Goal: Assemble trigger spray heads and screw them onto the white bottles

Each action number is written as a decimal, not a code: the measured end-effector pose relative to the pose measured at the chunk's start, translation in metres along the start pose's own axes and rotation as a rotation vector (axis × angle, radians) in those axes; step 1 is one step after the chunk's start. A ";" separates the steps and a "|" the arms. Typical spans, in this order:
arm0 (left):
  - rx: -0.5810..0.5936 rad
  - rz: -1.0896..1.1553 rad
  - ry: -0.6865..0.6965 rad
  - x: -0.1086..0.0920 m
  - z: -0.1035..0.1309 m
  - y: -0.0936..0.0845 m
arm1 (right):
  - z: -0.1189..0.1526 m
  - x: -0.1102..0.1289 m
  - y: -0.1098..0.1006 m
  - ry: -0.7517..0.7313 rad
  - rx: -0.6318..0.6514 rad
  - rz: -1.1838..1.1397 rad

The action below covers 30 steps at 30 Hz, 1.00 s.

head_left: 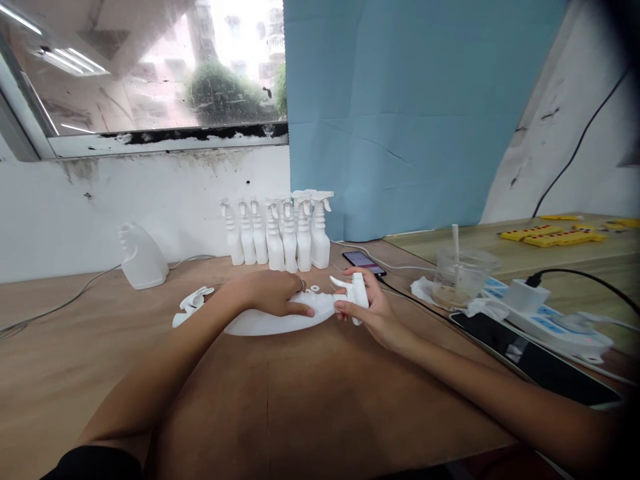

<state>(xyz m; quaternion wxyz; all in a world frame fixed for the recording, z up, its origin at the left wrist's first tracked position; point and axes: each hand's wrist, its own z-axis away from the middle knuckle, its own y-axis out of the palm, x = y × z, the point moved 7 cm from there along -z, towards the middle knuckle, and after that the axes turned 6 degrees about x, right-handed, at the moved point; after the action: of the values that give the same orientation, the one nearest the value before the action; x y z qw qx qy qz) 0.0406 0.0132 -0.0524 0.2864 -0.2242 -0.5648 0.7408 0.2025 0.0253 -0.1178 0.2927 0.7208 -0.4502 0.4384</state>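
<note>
A white spray bottle (280, 324) lies on its side on the brown table, its neck pointing right. My left hand (273, 293) is wrapped over the bottle's body, with the thumb along its near side. At the neck, my right hand (370, 307) grips the white trigger sprayer head (357, 293), whose trigger lever points left. The sprayer head meets the bottle's neck; whether it is threaded on I cannot tell. A small white ring (315, 289) lies just beyond the bottle. Loose white trigger sprayer parts (194, 301) rest left of my left hand, partly hidden by my forearm.
Several white spray bottles (275, 240) with heads stand upright at the back. A headless white bottle (143, 257) stands at left. To the right are a phone (367, 262), a plastic cup (463, 283) with a straw, a power strip (560, 327), a dark tablet-like device (530, 360) and cables.
</note>
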 end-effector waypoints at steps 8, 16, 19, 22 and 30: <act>-0.089 0.105 0.214 -0.005 -0.018 0.007 | 0.001 0.000 -0.010 -0.032 -0.054 0.055; -0.077 0.143 0.170 -0.006 -0.016 0.005 | -0.001 0.002 -0.011 -0.053 -0.056 0.091; -0.071 0.136 0.145 -0.006 -0.015 0.005 | -0.001 0.000 -0.012 -0.054 -0.053 0.107; -0.077 0.145 0.141 -0.006 -0.015 0.005 | -0.001 0.001 -0.013 -0.049 -0.060 0.121; -0.085 0.127 0.140 -0.011 -0.013 0.001 | 0.000 0.005 -0.013 -0.053 -0.071 0.147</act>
<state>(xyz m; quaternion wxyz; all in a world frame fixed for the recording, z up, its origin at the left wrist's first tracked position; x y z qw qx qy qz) 0.0566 0.0147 -0.0568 0.2679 -0.3226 -0.5590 0.7153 0.2154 0.0285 -0.1136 0.2731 0.6864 -0.5245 0.4234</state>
